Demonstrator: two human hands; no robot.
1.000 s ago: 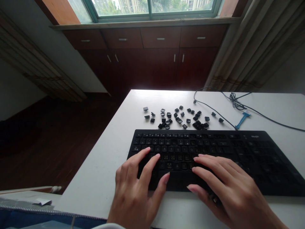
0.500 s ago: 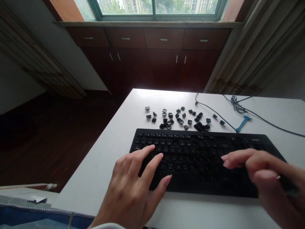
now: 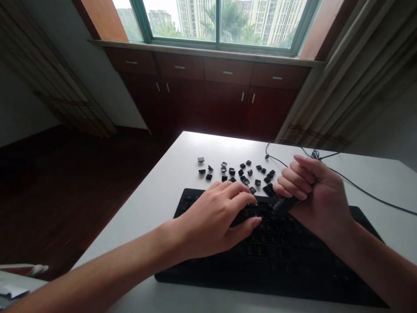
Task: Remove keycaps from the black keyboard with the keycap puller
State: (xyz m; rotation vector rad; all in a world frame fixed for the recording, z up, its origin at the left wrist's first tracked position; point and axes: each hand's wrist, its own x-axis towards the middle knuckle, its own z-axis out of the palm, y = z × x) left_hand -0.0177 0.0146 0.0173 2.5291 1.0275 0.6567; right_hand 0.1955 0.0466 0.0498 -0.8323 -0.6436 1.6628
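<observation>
I am resting the left hand (image 3: 215,217) flat on the keyboard (image 3: 293,256), fingers spread loosely over the far-left keys and closing on nothing. I am holding the right hand (image 3: 312,200) above the keyboard's far edge, its fingers curled tight around a small dark tool (image 3: 284,203); the tool's tip is pointing left and down toward the top key rows, just beside the left hand's fingertips. Whether the tip is touching a key I cannot tell, since the picture is blurring there.

The keyboard is lying across the near part of the white table (image 3: 156,200), its long side running left to right. Beyond it, toward the far edge, loose keycaps (image 3: 241,171) are lying scattered in a patch, some touching, most apart. A black cable (image 3: 374,195) is running from the far side of the table off to the right, passing behind the right hand. Past the table, dark wooden cabinets (image 3: 228,95) are standing under a window (image 3: 224,21), and a curtain (image 3: 352,82) is hanging at the right.
</observation>
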